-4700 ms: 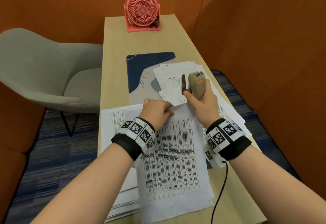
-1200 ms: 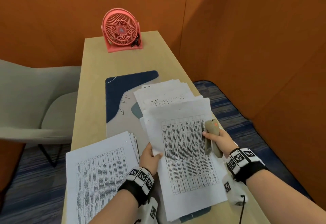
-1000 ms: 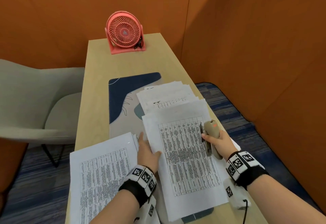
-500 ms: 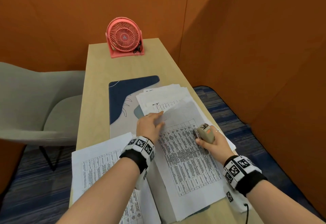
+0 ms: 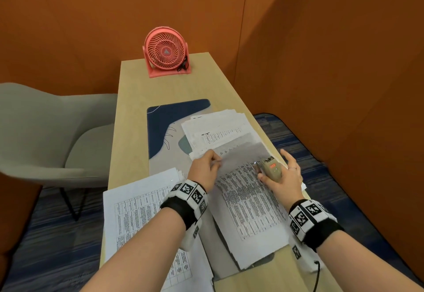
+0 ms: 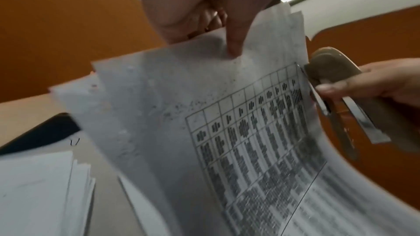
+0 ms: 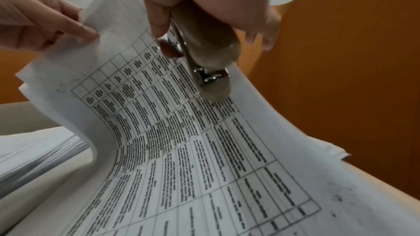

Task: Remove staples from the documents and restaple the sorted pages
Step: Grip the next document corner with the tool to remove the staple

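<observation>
A set of printed table pages [image 5: 250,204] lies on the right half of the desk, its far end lifted and curled up. My left hand [image 5: 207,165] pinches that lifted top edge, thumb on the front of the sheets [image 6: 234,46]. My right hand [image 5: 283,177] grips a beige stapler [image 5: 271,168] at the pages' upper right corner, its nose against the paper edge [image 7: 211,78]. Some fingers of the right hand stick out straight past the stapler. The same pages [image 7: 181,150] bend upward in the right wrist view.
A second stack of printed sheets [image 5: 137,213] lies near left. Loose pages [image 5: 218,126] fan out farther back over a blue and grey desk mat [image 5: 169,117]. A pink fan [image 5: 166,51] stands at the far end. A grey chair [image 5: 46,131] is left; orange walls enclose the desk [image 5: 133,108].
My left hand slid from the pages' left edge up to the top edge and lifted it. My right hand brought the stapler from the right edge up to the top right corner.
</observation>
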